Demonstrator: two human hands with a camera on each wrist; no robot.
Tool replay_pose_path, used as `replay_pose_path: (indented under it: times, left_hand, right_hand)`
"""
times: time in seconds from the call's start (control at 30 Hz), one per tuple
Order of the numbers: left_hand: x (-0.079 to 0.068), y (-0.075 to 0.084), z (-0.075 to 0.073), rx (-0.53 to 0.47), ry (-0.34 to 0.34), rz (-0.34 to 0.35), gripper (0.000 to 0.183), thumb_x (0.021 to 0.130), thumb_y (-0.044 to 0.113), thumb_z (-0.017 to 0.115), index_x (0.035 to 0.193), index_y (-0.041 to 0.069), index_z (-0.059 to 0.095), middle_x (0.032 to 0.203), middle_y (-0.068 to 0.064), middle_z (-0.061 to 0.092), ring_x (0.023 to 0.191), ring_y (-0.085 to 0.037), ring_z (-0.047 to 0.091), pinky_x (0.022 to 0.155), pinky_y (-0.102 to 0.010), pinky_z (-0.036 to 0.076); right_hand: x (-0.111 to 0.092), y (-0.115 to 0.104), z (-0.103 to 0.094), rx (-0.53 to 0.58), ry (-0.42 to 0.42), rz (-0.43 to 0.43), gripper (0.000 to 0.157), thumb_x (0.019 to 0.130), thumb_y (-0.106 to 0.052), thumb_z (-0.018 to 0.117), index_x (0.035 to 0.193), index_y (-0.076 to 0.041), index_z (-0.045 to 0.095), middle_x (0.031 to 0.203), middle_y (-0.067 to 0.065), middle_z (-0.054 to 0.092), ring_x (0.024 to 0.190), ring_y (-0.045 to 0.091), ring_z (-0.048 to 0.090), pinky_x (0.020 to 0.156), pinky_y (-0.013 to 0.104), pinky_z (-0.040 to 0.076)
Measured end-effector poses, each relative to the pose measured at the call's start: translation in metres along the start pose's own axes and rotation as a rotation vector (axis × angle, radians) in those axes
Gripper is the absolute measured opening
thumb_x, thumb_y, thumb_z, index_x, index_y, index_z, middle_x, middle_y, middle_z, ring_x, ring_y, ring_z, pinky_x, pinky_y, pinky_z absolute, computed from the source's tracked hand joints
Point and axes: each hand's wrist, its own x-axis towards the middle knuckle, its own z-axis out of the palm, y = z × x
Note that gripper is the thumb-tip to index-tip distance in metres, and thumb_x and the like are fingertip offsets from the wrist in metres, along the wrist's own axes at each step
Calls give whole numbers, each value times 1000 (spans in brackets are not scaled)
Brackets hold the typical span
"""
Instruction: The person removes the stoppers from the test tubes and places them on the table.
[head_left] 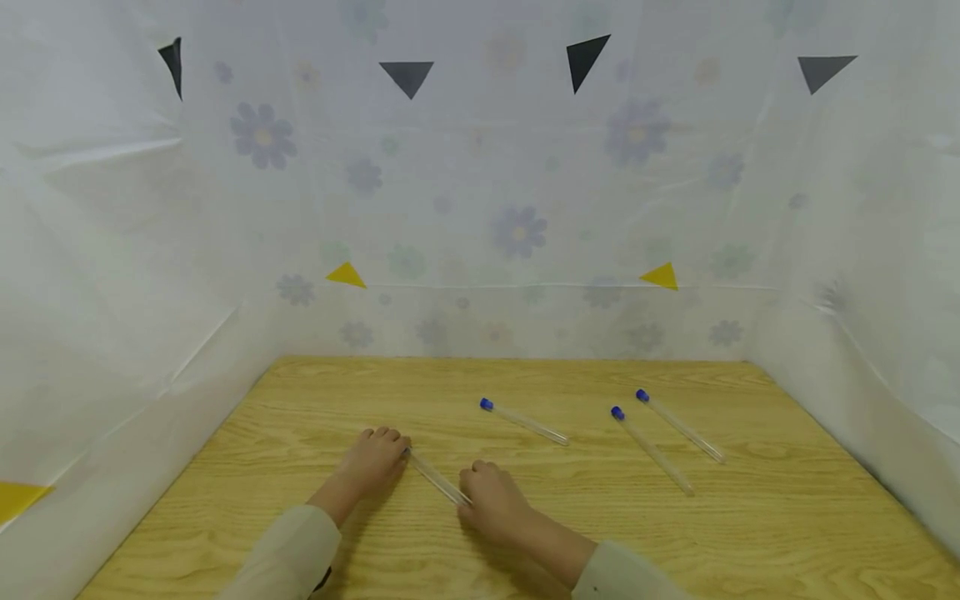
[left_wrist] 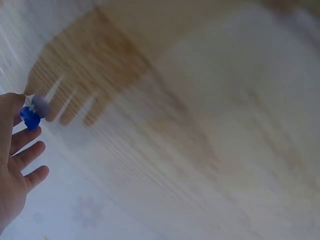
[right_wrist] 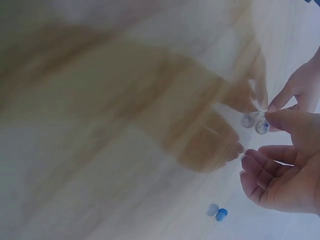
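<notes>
In the head view, a clear plastic tube lies slantwise on the wooden table between both hands. My left hand pinches its blue-capped end; the left wrist view has the blue cap at the thumb and index finger, with the other fingers spread. At the tube's rounded near end is my right hand. In the right wrist view its thumb touches the tube end, while the loosely bent fingers sit apart from it near the tabletop. Hand reflections show on the surface.
A similar tube with a blue cap lies behind the hands. Farther right are two more, one nearer and one farther back, roughly parallel. White flower-patterned sheeting walls the table at the back and sides.
</notes>
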Motion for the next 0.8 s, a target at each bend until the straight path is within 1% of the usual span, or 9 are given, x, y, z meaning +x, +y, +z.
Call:
replay_pose_path:
  times: [0.17, 0.33, 0.43, 0.53, 0.67, 0.8]
  left_hand:
    - [0, 0, 1, -7, 1, -6, 25, 88, 18, 62, 109, 4, 60, 106, -11, 63, 103, -29, 58, 90, -45, 47]
    - [0, 0, 2, 5, 7, -1, 24, 88, 19, 63, 108, 5, 61, 104, -9, 63, 101, -28, 58, 87, -44, 48]
    - [0, 1, 2, 20, 18, 9, 23, 87, 19, 63, 106, 6, 61, 101, -9, 63, 98, -27, 59, 86, -43, 48]
    - [-1, 1, 3, 29, 37, 19, 20, 88, 19, 63, 103, 6, 61, 97, -8, 63, 95, -26, 60, 84, -42, 49]
    - [-1, 2, 3, 53, 63, 34, 15, 88, 19, 63, 98, 8, 62, 92, -6, 63, 90, -24, 60, 80, -40, 51]
    - [-3, 2, 3, 86, 88, 53, 13, 87, 19, 64, 95, 8, 63, 89, -5, 62, 87, -22, 61, 77, -38, 51]
  right_hand:
    - [2, 0, 0, 18, -13, 10, 12, 77, -6, 65, 67, -6, 58, 63, -1, 47, 56, 6, 36, 48, 16, 33]
    - [3, -1, 1, 35, -42, 69, 4, 80, -1, 63, 76, -2, 65, 69, 2, 53, 59, 8, 46, 48, 17, 39]
    - [4, -1, 2, 36, -49, 98, 6, 81, 2, 61, 78, -2, 66, 70, 3, 54, 61, 11, 51, 49, 20, 43]
    - [4, 0, 2, 34, -40, 102, 9, 82, 3, 58, 77, -2, 65, 70, 3, 54, 60, 12, 53, 49, 21, 44]
    - [3, 1, 0, 20, -28, 93, 12, 83, 1, 57, 74, -1, 63, 68, 4, 53, 59, 14, 53, 49, 22, 45]
    - [2, 4, 0, -18, -17, 71, 9, 81, 4, 57, 73, 0, 61, 68, 5, 53, 60, 15, 52, 51, 22, 46]
